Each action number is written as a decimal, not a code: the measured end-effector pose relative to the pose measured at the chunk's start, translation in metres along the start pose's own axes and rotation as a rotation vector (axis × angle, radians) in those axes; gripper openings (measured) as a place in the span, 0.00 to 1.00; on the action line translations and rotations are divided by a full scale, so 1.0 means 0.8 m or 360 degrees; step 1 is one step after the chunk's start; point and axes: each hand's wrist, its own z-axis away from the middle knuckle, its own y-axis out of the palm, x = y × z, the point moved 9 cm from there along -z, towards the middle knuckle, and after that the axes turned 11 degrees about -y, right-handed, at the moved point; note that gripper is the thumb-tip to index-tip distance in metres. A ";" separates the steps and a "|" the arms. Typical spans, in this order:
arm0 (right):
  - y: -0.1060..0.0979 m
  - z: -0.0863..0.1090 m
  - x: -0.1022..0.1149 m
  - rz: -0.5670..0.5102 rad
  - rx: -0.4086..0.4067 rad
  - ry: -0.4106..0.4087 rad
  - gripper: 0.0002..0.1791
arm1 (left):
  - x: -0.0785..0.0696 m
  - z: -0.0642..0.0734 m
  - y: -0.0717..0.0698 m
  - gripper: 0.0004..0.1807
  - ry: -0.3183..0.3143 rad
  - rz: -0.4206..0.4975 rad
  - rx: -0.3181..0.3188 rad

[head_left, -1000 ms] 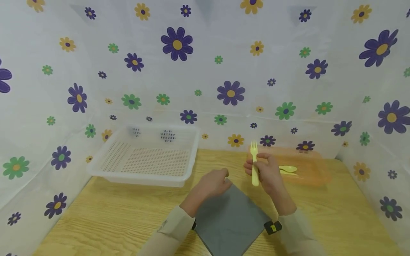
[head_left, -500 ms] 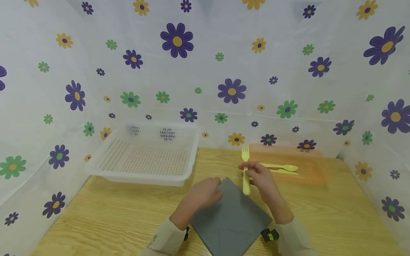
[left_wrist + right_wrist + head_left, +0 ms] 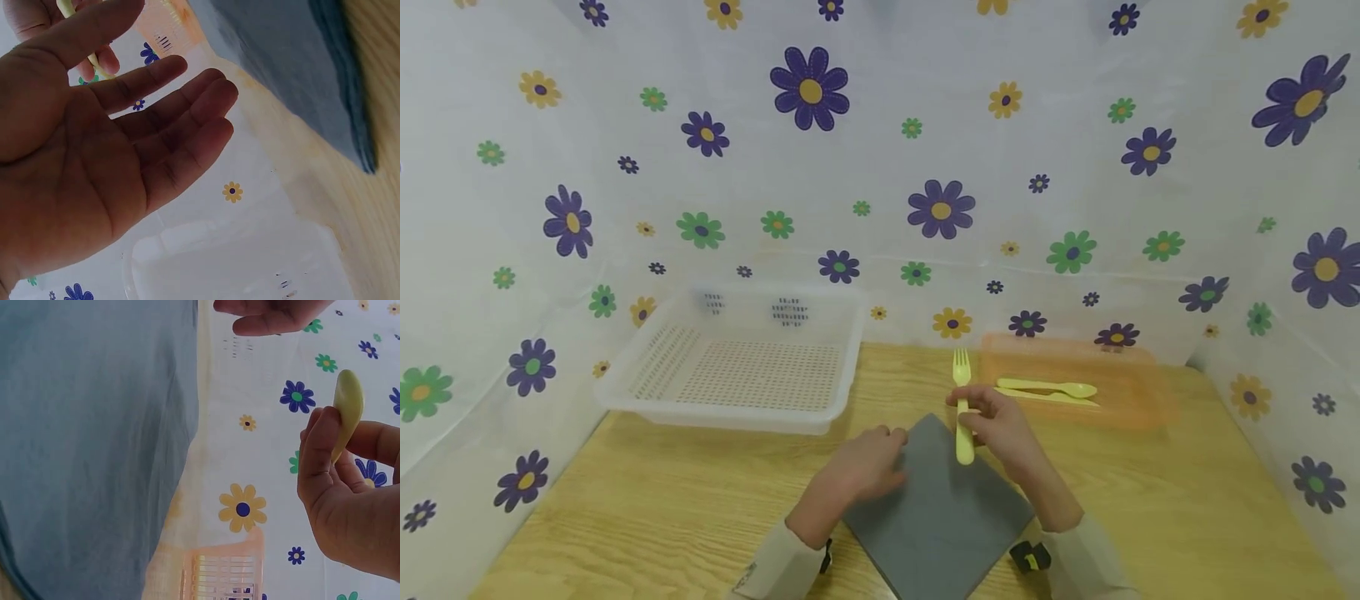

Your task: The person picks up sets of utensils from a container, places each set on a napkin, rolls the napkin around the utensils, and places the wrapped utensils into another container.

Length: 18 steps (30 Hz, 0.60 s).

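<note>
A yellow plastic fork (image 3: 965,446) is being pinched by the right hand (image 3: 1003,429), possibly risking a drop onto the folded grey cloth (image 3: 942,525) between the hands through slackening grip, the loosely spread left hand (image 3: 861,467) holding nothing.

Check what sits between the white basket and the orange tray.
In the head view, bare wooden table between the white basket and the orange tray, with the yellow fork, held in the right hand, showing near the tray end.
</note>
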 end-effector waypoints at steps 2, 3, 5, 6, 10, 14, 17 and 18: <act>0.004 0.001 0.002 0.0014 0.0037 -0.0018 0.17 | -0.001 0.001 0.003 0.24 -0.0003 -0.0035 0.0031; 0.005 0.002 0.002 0.0018 0.0053 -0.0022 0.17 | -0.002 0.002 0.005 0.25 0.0001 -0.0052 0.0049; 0.008 0.003 0.003 0.0014 0.0090 -0.0037 0.17 | -0.005 0.003 0.009 0.27 0.0014 -0.0094 0.0088; 0.010 0.004 0.004 0.0008 0.0118 -0.0052 0.17 | -0.007 0.003 0.011 0.27 0.0021 -0.0114 0.0100; 0.020 0.006 0.005 0.0015 0.0243 -0.0115 0.18 | -0.012 0.004 0.017 0.28 0.0049 -0.0173 0.0116; 0.027 0.009 0.004 0.0079 0.0362 -0.0149 0.19 | -0.015 0.005 0.021 0.26 0.0060 -0.0201 0.0136; 0.032 0.011 0.004 0.0123 0.0432 -0.0153 0.21 | -0.016 0.006 0.022 0.25 0.0068 -0.0187 0.0155; 0.033 0.012 0.004 0.0144 0.0451 -0.0160 0.21 | -0.016 0.006 0.023 0.25 0.0069 -0.0184 0.0164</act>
